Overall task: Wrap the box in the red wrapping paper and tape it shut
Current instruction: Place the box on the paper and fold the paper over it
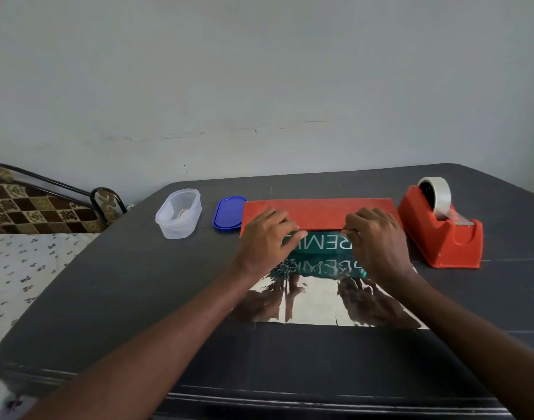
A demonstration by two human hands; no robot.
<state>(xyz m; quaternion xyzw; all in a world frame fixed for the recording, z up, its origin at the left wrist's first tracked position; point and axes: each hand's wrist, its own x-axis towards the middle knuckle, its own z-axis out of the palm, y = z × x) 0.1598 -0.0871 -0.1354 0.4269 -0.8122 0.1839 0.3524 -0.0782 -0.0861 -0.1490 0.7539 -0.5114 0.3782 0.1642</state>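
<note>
A green box (320, 244) with white letters lies flat on a sheet of wrapping paper whose shiny silver inner side (314, 304) faces up. The far flap of the paper, red side up (318, 212), is folded over the box's far edge. My left hand (267, 242) presses and pinches the flap's near edge on the left. My right hand (376, 237) pinches the same edge on the right. An orange tape dispenser (441, 234) with a roll of clear tape (435, 194) stands just right of the paper.
A clear plastic tub (178, 214) and its blue lid (229, 217) sit on the dark table (123, 283) left of the paper. A bed with patterned sheets (23, 268) adjoins the table's left side. A grey wall rises behind.
</note>
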